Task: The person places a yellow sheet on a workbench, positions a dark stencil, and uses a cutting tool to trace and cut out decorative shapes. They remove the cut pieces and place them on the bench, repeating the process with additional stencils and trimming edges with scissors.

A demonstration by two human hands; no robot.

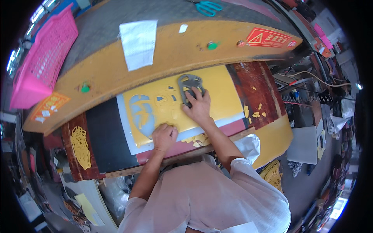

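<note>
A yellow sheet [167, 111] lies on a whitish board [126, 118] with shoe-part shapes cut through it at the left. On its upper middle sits a dark grey cutting die [189, 82] with a curved outline and inner openings. My right hand [199, 105] grips the near part of this die, its fingers bent over the bars. Close to the sheet's near edge rests my left hand [164, 136], closed, with the fingers curled under; whatever they may hold is hidden. Small yellow offcuts [198, 139] lie between my two hands along the near edge.
The press's wide tan beam [175, 46] spans the far side, carrying green buttons and a hanging paper [139, 44]. A pink basket [46, 58] and teal-handled scissors [208, 7] rest on top. Yellow cut pieces [80, 147] are piled at left; scraps [256, 114] lie right.
</note>
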